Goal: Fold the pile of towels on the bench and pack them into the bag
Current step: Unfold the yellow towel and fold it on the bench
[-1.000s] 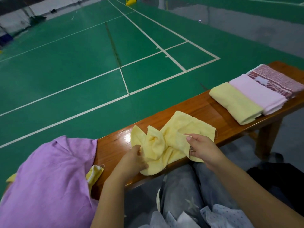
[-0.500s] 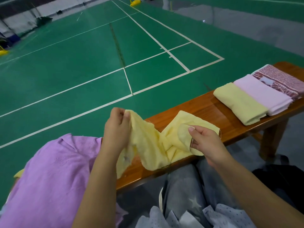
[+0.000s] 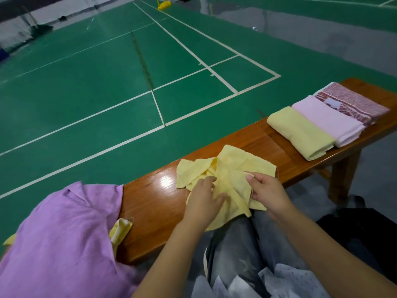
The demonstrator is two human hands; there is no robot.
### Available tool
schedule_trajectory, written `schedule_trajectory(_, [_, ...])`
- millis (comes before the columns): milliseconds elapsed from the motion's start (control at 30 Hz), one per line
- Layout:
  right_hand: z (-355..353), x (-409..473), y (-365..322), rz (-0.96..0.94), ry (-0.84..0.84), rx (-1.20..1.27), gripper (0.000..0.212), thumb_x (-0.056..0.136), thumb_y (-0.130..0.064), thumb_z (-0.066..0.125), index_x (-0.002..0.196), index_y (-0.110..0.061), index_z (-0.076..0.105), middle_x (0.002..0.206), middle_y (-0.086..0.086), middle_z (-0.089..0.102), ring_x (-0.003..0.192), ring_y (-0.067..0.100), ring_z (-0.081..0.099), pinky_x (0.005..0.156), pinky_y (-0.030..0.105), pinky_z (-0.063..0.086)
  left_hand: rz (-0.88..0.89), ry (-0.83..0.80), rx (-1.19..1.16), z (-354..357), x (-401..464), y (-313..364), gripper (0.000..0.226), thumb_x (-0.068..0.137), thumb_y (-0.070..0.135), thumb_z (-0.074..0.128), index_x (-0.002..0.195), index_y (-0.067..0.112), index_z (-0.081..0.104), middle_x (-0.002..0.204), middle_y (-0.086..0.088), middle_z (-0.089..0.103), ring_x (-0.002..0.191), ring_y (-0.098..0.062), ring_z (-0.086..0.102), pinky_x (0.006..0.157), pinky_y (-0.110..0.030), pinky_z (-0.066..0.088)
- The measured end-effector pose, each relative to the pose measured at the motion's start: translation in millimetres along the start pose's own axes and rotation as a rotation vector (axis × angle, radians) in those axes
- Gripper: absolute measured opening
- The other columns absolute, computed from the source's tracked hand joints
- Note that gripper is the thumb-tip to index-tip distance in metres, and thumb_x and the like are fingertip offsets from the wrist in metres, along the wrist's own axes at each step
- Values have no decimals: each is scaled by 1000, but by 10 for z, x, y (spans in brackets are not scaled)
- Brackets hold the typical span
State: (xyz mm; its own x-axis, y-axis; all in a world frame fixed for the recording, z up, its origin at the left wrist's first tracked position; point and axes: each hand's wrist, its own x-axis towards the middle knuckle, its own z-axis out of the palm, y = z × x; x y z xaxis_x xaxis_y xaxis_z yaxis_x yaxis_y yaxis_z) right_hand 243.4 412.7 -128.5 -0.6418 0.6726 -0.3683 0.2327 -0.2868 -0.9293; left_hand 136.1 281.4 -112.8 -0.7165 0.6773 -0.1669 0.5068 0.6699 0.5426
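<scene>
Right hand [image 3: 267, 191] grip pinches crumpled yellow towel [image 3: 231, 168] on counter [image 3: 154, 201]; left hand [image 3: 204, 197] flat on it, fingers loose. Three folded towels [image 3: 326, 121] further right. No readable writing.

The crumpled towel [image 3: 234, 168] is yellow. The folded towels are yellow [image 3: 299, 132], pink [image 3: 326, 120] and dark red with a white pattern [image 3: 352, 102]. The tabletop [image 3: 154, 203] is shiny brown. The floor [image 3: 107, 82] is green with white lines.

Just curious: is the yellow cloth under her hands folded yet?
Not yet. The yellow cloth lies crumpled on the bench, corners askew.
</scene>
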Motion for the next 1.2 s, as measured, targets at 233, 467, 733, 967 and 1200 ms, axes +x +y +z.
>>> schedule_trajectory(233, [-261, 54, -185, -147, 212, 81, 17, 97, -27, 52, 98, -27, 70, 100, 0, 72, 98, 20, 67, 90, 48, 54, 410, -34, 408, 442, -58, 4, 60, 86, 35, 66, 140, 25, 42, 117, -6, 47, 104, -25, 46, 89, -35, 40])
schedule_trajectory(467, [-543, -17, -398, -234, 347, 180, 11, 94, -24, 59, 88, -23, 69, 91, 3, 71, 94, 23, 66, 89, 44, 54, 308, -82, 159, 318, 55, 94, 27, 97, 24, 49, 121, 23, 61, 106, 0, 55, 97, -19, 55, 82, -28, 45])
schedule_trajectory(733, [-261, -195, -400, -223, -19, -22, 14, 92, -25, 59, 101, -23, 70, 95, -3, 73, 94, 17, 68, 85, 41, 56, 325, 182, -266, -79, -198, 493, 22, 93, 32, 57, 72, 34, 53, 77, 7, 55, 78, -5, 49, 64, -12, 38])
schedule_trajectory(967, [-131, -378, -514, -249, -249, -23, 20, 93, -17, 55, 93, -30, 70, 90, -12, 73, 87, 3, 68, 69, 17, 53, 390, 284, -318, -127, -303, 520, 23, 90, 32, 59, 69, 34, 50, 74, 12, 51, 75, 0, 49, 62, -10, 38])
schedule_trajectory(1200, [-226, -238, -291, -96, -121, -102, 17, 94, -25, 57, 90, -19, 72, 91, 16, 69, 85, 22, 62, 78, 38, 53, 259, -491, -95, -151, -232, 214, 11, 94, 37, 58, 97, 29, 64, 88, 12, 62, 74, -1, 55, 71, -17, 46])
